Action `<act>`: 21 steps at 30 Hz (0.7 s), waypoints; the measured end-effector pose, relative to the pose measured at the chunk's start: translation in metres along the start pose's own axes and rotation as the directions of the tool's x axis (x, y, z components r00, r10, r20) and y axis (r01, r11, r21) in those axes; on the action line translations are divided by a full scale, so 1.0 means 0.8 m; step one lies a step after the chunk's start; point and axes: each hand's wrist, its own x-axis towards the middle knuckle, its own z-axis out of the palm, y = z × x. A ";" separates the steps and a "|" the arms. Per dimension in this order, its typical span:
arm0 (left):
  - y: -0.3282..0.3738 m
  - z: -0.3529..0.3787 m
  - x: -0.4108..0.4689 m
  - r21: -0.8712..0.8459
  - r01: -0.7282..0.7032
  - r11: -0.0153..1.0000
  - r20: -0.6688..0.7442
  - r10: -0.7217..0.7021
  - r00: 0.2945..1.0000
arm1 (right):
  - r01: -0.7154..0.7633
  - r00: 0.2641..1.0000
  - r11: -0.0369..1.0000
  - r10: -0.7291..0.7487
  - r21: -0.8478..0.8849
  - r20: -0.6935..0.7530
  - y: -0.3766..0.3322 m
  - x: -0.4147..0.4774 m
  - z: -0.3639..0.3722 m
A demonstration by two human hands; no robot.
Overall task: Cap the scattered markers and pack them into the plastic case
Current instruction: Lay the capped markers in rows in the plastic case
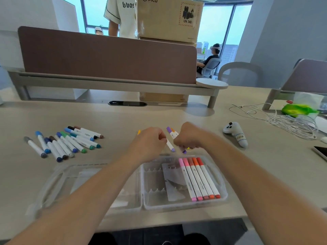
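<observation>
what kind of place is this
Most likely an open-plan office: a shared desk with a brown divider panel, an office chair by tall windows, and a cardboard shipping box.

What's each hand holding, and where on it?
Left hand grips lilac marker by its white barrel. Right hand wraps the middle of a purple marker, perhaps a second.

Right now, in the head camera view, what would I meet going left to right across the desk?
Loose markers → left hand pinching a lilac marker → right hand gripping a marker bundle → white controller → white cable → green packet.
</observation>
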 end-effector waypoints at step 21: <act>0.009 0.037 -0.075 0.277 -0.267 0.923 0.402 0.140 0.905 | 0.046 0.973 0.983 -0.083 0.176 0.214 0.050 -0.086 0.045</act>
